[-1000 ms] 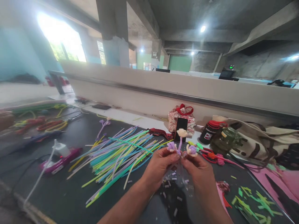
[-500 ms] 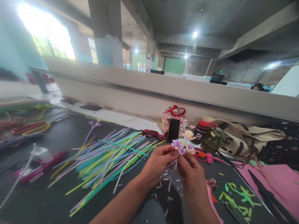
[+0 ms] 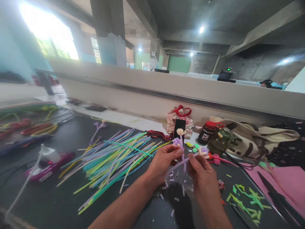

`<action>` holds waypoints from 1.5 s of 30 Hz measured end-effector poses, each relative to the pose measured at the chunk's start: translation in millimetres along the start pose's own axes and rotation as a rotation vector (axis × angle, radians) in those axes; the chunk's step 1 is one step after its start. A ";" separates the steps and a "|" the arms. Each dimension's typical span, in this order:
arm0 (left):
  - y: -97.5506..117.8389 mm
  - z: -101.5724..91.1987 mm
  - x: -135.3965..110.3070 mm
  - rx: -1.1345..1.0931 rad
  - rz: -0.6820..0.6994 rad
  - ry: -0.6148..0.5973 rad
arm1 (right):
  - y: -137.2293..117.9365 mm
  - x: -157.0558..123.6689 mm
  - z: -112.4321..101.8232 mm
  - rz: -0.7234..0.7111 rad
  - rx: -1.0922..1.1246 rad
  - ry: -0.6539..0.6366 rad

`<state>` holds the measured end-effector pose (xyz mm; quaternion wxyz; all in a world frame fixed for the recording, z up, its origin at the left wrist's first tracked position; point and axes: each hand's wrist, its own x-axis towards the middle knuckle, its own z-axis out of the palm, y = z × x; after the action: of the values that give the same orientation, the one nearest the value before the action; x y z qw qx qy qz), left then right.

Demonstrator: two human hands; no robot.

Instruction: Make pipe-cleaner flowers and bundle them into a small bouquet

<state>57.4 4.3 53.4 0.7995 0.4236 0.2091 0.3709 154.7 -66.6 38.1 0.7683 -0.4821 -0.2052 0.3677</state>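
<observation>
Both hands work close together above a dark table. My left hand pinches a purple stem that carries a purple bloom and a cream bloom standing upright. My right hand pinches a second stem with a purple-and-cream flower, which lies tilted across the first stem. The two stems cross between my fingertips. Short white cut bits lie scattered below the hands.
A big fan of pastel pipe cleaners lies to the left. A pink glue gun sits further left. A phone, patterned pouch, dark jars and canvas bag stand behind. Green scraps and pink sheet lie right.
The flower bundle has come apart: one stem now stands upright in my left hand, and the other has swung out to the right in my right hand. The view shifted slightly.
</observation>
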 end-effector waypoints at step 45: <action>34.2 -54.4 -7.8 0.193 -0.115 -0.138 | -48.2 -8.3 -24.2 -0.466 -1.291 -0.658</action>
<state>2.9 39.2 51.9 0.7876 0.5103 0.2122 0.2727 183.3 -99.9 70.5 0.2909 -0.6455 -0.6946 0.1280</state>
